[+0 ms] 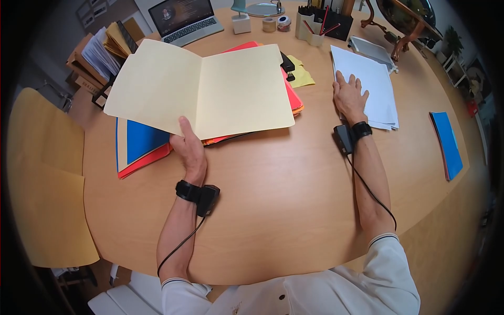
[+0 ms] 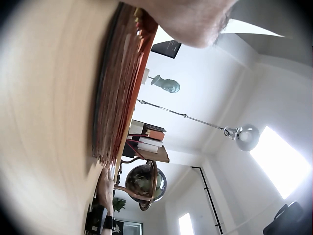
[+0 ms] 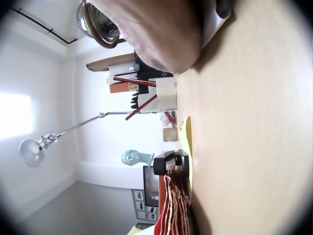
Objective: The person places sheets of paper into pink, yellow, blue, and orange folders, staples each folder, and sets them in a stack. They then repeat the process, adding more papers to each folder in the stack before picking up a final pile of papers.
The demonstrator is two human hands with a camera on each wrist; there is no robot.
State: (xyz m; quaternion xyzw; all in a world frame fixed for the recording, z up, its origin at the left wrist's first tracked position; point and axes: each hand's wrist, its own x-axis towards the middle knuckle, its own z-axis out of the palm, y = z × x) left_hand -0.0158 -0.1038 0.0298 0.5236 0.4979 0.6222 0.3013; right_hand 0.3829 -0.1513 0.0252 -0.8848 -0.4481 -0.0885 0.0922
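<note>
My left hand (image 1: pixel 190 152) holds an open manila folder (image 1: pixel 241 94) at its lower edge by the spine, thumb on the inner face and fingers hidden beneath. Both inner faces of the folder look bare. Under it lie a blue folder (image 1: pixel 144 140), red folders (image 1: pixel 149 163) and a thick expanding file, whose pleated edge (image 2: pixel 115 107) shows in the left wrist view. On the right, my right hand (image 1: pixel 349 100) rests flat with spread fingers on a stack of white paper (image 1: pixel 379 102). The stack's sheets are slightly uneven at the near corner.
A black stapler-like tool (image 1: pixel 287 67) and yellow paper (image 1: pixel 302 76) sit behind the folders. Farther back are a laptop (image 1: pixel 191 31), tape rolls (image 1: pixel 269 24), a pen holder (image 1: pixel 310 31) and a globe (image 1: pixel 407 13). Another blue folder (image 1: pixel 446 147) lies by the right edge.
</note>
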